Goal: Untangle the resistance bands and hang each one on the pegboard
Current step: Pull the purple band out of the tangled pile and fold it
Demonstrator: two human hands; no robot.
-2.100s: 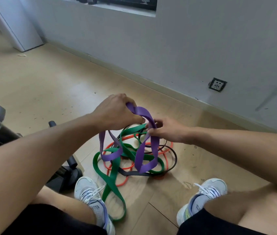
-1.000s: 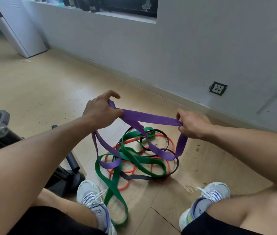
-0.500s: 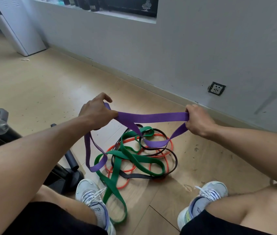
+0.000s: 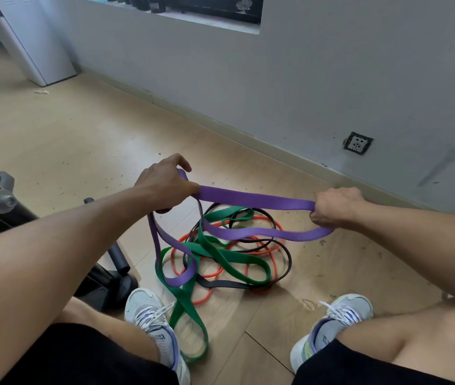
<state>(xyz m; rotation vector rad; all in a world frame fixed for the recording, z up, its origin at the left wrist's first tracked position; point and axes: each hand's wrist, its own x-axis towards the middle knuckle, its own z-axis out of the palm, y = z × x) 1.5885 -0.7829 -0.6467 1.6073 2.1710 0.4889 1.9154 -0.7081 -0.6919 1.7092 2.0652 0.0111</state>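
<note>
1. Above the floor (image 4: 54, 140), between the person's knees, the left hand (image 4: 165, 187) and the right hand (image 4: 334, 207) each hold the purple band (image 4: 254, 198) with fingers curled round it, a flat stretch pulled nearly straight between them.
2. The rest of the purple band hangs in two runs: one drops from the left hand to a low loop at the near left of the pile, the other sags from the right hand back toward the middle. That low loop appears threaded with the green band (image 4: 229, 257), so the purple one seems only partly freed.
3. The green band, the orange band (image 4: 273, 262) and the black band (image 4: 284, 248) lie on the floor, crossed over one another; the green band's long loop reaches toward the left shoe (image 4: 154, 320).
4. No pegboard shows in this view, and no band is seen hung.
5. Judged from this, the task is early: one band is being worked loose, three wait in the tangle, and all the hanging is left.
</note>
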